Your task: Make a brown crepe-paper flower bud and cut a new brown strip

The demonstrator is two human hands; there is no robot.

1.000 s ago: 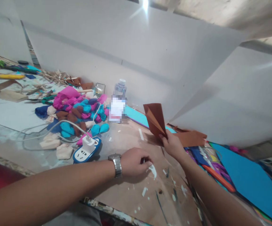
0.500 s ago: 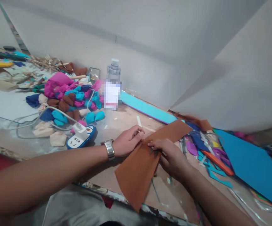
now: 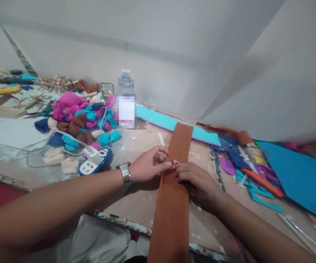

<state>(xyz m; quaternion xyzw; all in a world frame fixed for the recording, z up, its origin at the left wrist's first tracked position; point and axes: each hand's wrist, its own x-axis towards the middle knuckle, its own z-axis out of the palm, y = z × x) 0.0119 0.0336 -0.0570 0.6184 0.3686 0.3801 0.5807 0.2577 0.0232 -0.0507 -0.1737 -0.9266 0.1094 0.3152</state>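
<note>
A long brown strip of what looks like crepe paper runs from the table's front edge towards the back, its near end out of view. My left hand, with a metal watch on the wrist, pinches its left edge near the middle, thumb lying on top. Opposite, my right hand grips the right edge with bent fingers. The fingertips of both hands nearly meet over the strip, where a small pinkish spot shows that I cannot make out. The far end of the strip lies over a light-blue strip.
Left are a power strip with a plug and cable, and a pile of coloured paper bundles. Behind stands a clear bottle before a white panel. Right lie an orange-handled cutter, scraps and a blue sheet.
The brown strip has turned from slanting right to nearly straight away from me, and its near end has come closer. Both hands stay at its middle, fingertips drawn closer together.
</note>
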